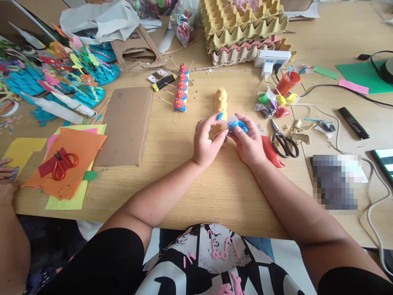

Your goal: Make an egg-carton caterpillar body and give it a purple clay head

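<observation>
My right hand point(250, 141) is closed on a small clear bag of blue clay point(238, 124). Close beside it, my left hand point(206, 141) has its thumb and a finger at the bag's edge, and a small bit of blue clay point(220, 116) shows at a raised fingertip. Behind both hands stands a yellow egg-carton strip point(220, 100), its near part partly hidden by my fingers. To its left is a red and blue painted strip point(181, 88) with faces and thin sticks poking out on both sides.
Black-handled scissors point(284, 141), a red packet point(272, 151) and bagged clay point(281, 100) lie right. Cardboard point(125, 125) and orange paper point(70, 159) with red-handled cutters point(63, 164) lie left. Egg trays point(242, 32) stand behind. Another person's hand point(7, 170) rests at far left.
</observation>
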Demonstrator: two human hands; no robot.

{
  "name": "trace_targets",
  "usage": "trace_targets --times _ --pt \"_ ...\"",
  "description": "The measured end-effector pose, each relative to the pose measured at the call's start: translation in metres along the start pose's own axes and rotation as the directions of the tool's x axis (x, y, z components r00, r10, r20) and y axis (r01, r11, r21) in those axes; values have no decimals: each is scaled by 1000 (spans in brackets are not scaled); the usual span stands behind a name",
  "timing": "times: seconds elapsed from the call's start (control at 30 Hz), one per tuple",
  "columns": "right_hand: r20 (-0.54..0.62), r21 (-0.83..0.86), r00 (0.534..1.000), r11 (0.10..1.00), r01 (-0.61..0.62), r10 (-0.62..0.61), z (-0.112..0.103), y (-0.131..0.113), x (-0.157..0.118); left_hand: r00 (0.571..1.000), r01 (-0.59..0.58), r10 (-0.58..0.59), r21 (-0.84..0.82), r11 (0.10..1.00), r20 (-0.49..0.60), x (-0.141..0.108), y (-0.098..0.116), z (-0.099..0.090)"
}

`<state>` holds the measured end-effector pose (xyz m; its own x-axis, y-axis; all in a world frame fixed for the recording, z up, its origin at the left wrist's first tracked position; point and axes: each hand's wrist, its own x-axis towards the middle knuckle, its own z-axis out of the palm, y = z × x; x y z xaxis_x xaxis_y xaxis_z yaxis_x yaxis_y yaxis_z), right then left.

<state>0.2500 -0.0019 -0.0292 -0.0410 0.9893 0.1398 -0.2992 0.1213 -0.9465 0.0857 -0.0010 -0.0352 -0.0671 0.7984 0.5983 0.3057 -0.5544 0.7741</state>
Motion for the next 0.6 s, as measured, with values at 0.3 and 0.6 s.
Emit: trace_targets --times 0.3,0.6 --pt "22 -30 999 999 38 -38 2 1 0 999 -32 32 52 998 -7 1 -1 1" --pt "28 -57 998 997 54 -53 1 4 0 997 -70 70 4 998 27 1 -7 4"
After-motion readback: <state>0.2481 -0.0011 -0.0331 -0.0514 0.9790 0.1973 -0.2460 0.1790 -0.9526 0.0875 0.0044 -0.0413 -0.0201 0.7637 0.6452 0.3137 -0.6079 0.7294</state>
